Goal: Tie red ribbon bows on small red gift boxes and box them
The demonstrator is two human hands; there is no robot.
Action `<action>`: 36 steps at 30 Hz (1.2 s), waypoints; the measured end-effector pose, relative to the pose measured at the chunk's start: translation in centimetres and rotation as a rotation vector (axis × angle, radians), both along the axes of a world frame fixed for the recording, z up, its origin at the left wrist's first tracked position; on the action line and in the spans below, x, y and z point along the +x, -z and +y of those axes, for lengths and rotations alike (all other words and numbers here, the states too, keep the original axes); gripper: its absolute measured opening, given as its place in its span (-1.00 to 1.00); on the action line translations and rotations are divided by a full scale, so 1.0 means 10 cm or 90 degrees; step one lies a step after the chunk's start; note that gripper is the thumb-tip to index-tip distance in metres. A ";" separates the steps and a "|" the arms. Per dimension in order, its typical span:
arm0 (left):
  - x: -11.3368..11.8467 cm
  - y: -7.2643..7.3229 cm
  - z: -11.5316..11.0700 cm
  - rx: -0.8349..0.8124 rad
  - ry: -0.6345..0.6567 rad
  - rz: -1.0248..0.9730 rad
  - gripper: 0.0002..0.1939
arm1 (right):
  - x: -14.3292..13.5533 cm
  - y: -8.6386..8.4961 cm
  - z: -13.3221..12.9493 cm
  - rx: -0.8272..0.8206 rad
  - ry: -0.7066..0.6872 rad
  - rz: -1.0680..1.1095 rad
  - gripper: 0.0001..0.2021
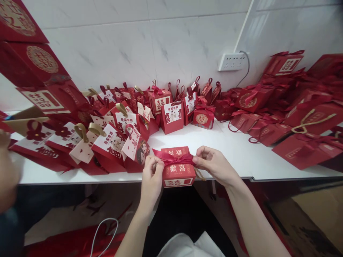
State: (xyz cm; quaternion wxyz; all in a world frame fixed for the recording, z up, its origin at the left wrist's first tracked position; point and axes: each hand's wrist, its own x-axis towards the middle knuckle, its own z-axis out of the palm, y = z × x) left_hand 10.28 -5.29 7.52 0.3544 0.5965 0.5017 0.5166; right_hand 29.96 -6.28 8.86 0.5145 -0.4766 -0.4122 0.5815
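A red gift box [179,174] with gold lettering sits at the front edge of the white table, just in front of me. Across its top runs a dark red ribbon [177,159], knotted near the middle. My left hand [152,175] pinches the ribbon at the box's left side. On the right, the thumb and fingers of my right hand [211,163] are closed on the ribbon's other side. A twisted gold cord [199,174] shows beside the box, below my right fingers.
Red and white gift boxes with loop handles [110,141] crowd the table's left and back. Ribboned red boxes [308,146] are heaped at right, larger boxes [40,64] stacked at far left. A power strip [230,62] hangs on the wall. Another person's arm [8,171] shows at left.
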 end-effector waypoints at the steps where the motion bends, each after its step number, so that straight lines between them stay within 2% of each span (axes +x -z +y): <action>1: 0.00 0.00 0.00 0.006 -0.002 0.001 -0.80 | 0.00 0.01 0.00 -0.009 -0.002 0.019 -0.57; 6: 0.01 0.02 0.02 0.014 -0.032 0.005 -0.80 | 0.02 0.06 0.02 -0.042 -0.019 0.104 -0.56; 13: -0.07 0.02 0.02 -0.030 0.011 -0.019 -0.84 | 0.14 0.12 0.05 -0.028 0.007 0.024 -0.54; 15: -0.10 -0.04 0.06 0.011 -0.023 -0.011 -0.90 | 0.19 0.12 0.05 -0.071 -0.008 -0.017 -0.51; 17: -0.11 -0.15 0.12 0.104 -0.032 0.076 -0.92 | 0.21 0.11 0.05 -0.114 -0.039 -0.059 -0.50; 18: -0.11 -0.22 0.16 0.155 -0.003 0.139 -0.93 | 0.20 0.10 0.06 -0.123 -0.060 -0.071 -0.50; 20: -0.09 -0.35 0.24 0.229 0.112 0.259 -0.93 | 0.18 0.07 0.08 -0.105 -0.087 -0.077 -0.53; 22: -0.06 -0.44 0.31 0.253 0.230 0.337 -0.89 | 0.15 0.04 0.12 -0.071 -0.071 -0.064 -0.58; 24: -0.04 -0.47 0.34 0.243 0.290 0.383 -0.88 | 0.12 0.00 0.17 -0.038 -0.039 -0.048 -0.63; 28: -0.03 -0.43 0.33 0.211 0.327 0.390 -0.85 | 0.11 -0.11 0.24 0.011 -0.034 -0.112 -0.72; 32: -0.02 -0.40 0.30 0.202 0.329 0.370 -0.83 | 0.13 -0.14 0.24 0.073 -0.121 -0.248 -0.77; 36: -0.01 -0.39 0.30 0.189 0.324 0.366 -0.84 | 0.18 -0.09 0.20 0.081 -0.178 -0.269 -0.83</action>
